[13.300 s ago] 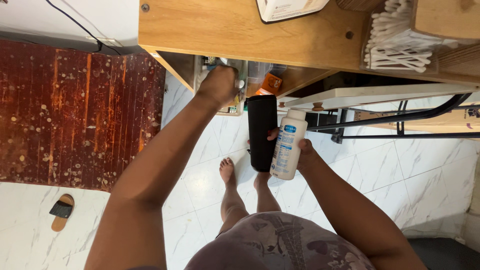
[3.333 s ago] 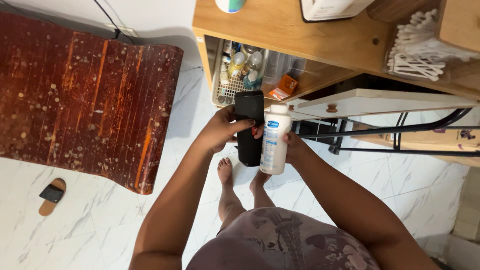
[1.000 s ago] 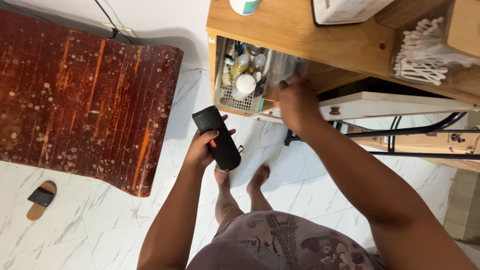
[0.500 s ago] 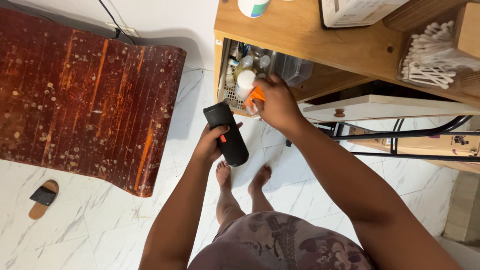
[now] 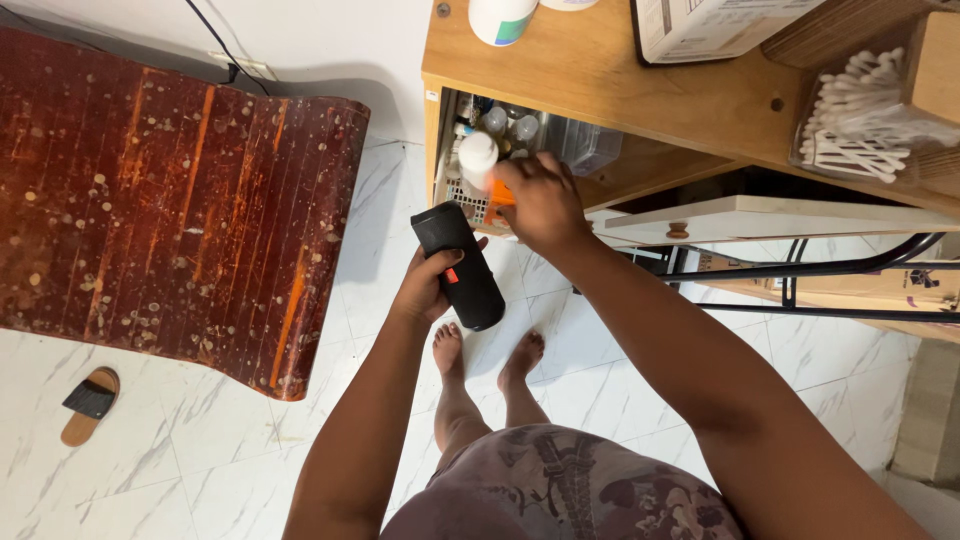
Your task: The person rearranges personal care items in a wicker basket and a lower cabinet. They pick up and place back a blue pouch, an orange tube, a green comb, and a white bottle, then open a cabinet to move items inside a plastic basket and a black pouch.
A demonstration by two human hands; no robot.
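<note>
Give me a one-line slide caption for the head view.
Left hand holds a black cylinder while right hand grips an orange item at the wooden shelf.

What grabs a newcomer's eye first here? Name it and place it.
Centre frame, the left hand grips a black cylinder, while the right hand closes on a small orange item at the wooden shelf. To the left, a large reddish slatted mat lies on the white marble floor.

Soft, even room light; the shelf recess [image 5: 520, 150] sits in shadow, perhaps slightly blurred; edges bend a little.
</note>
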